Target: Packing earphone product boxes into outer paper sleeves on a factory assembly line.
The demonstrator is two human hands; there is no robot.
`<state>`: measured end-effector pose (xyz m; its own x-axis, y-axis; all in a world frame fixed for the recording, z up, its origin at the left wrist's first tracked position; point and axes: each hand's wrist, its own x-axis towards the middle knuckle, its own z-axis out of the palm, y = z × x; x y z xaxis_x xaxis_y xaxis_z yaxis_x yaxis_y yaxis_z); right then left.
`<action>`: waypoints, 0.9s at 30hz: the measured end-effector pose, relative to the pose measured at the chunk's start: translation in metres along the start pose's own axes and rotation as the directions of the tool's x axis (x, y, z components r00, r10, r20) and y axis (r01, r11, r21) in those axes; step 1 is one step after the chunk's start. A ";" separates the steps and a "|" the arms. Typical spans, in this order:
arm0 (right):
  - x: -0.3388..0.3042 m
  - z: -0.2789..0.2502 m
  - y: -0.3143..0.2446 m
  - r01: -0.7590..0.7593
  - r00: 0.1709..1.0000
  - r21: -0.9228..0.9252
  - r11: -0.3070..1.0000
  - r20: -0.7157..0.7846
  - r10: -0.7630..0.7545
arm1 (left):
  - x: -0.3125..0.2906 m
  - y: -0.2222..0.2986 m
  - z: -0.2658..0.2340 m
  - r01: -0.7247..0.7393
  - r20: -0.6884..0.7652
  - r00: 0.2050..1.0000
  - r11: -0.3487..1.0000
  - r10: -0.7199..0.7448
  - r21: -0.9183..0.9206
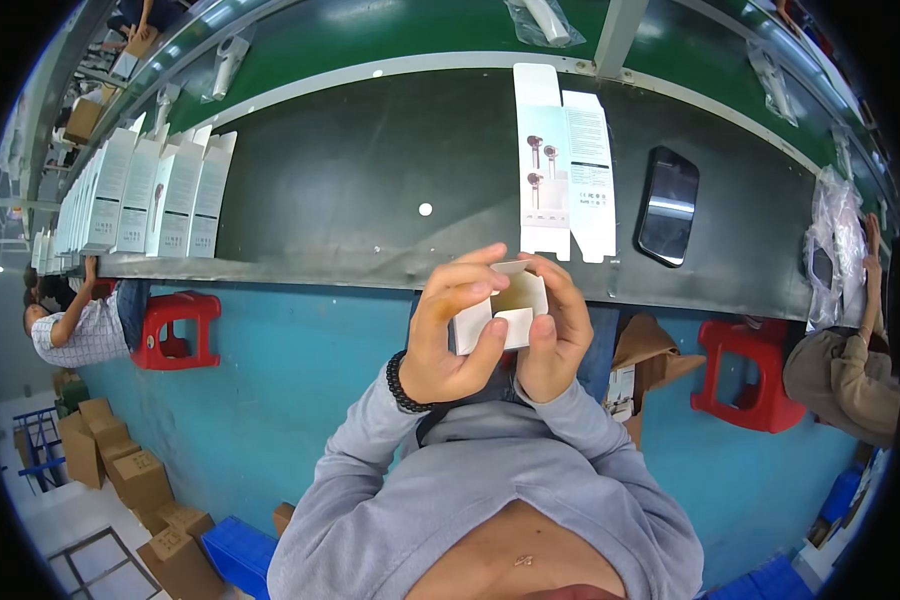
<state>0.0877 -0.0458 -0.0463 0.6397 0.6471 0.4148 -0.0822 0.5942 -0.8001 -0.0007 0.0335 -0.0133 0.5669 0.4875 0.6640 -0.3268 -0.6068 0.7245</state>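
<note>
Between both hands, in front of the bench's near edge, is a small white carton with its end open toward me and its flaps standing out. My left hand grips its left side, thumb on the front flap and fingers along the far edge; a black bead bracelet circles that wrist. Around the right side wrap the fingers of my right hand, its thumb near the front flap. Beyond my hands, a flat unfolded carton with pictures of earphones lies on the dark bench.
A black phone lies right of the flat carton. Folded-up cartons stand in rows at the bench's left. Clear plastic bags sit at the right end. Co-workers sit at both sides, near red stools. Brown boxes are stacked lower left.
</note>
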 end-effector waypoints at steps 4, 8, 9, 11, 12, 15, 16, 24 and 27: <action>0.013 -0.002 -0.016 -0.173 0.979 -0.022 0.985 0.106 0.174 | -0.007 -0.003 -0.002 0.014 -0.012 1.000 0.999 -0.013 0.039; 0.030 -0.016 -0.026 0.039 0.960 -0.541 0.840 0.253 0.119 | -0.005 -0.002 -0.006 0.053 0.011 0.998 0.996 -0.054 0.075; 0.032 -0.010 -0.031 -0.063 0.973 -0.561 0.826 0.151 0.177 | -0.005 -0.002 -0.006 0.050 0.031 0.998 0.995 -0.053 0.091; 0.034 -0.017 -0.033 -0.006 0.959 -0.644 0.765 0.213 0.187 | -0.003 -0.001 -0.004 0.019 0.068 0.997 0.991 -0.029 0.136; 0.036 -0.020 -0.035 0.059 0.941 -0.716 0.696 0.272 0.201 | -0.002 0.000 -0.003 -0.015 0.107 0.994 0.984 -0.004 0.177; 0.042 -0.024 -0.038 0.148 0.889 -0.662 0.735 0.415 0.195 | -0.003 -0.001 -0.001 0.008 0.064 0.998 0.987 -0.019 0.161; 0.043 -0.026 -0.039 0.128 0.849 -0.607 0.784 0.476 0.230 | -0.003 -0.001 -0.001 0.028 0.022 0.999 0.989 -0.031 0.143; 0.030 -0.042 -0.019 -0.355 0.691 -0.483 0.800 0.440 0.573 | -0.005 -0.003 -0.005 0.076 0.039 0.995 0.975 -0.086 0.209; 0.027 -0.031 -0.018 -0.557 0.672 -0.309 0.771 0.379 0.637 | -0.006 -0.004 -0.015 0.069 0.106 0.989 0.961 -0.100 0.268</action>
<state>0.1304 -0.0541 -0.0340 0.0878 0.9939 -0.0669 -0.1832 -0.0500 -0.9818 -0.0140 0.0424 -0.0174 0.6738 0.4767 0.5646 -0.0721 -0.7180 0.6923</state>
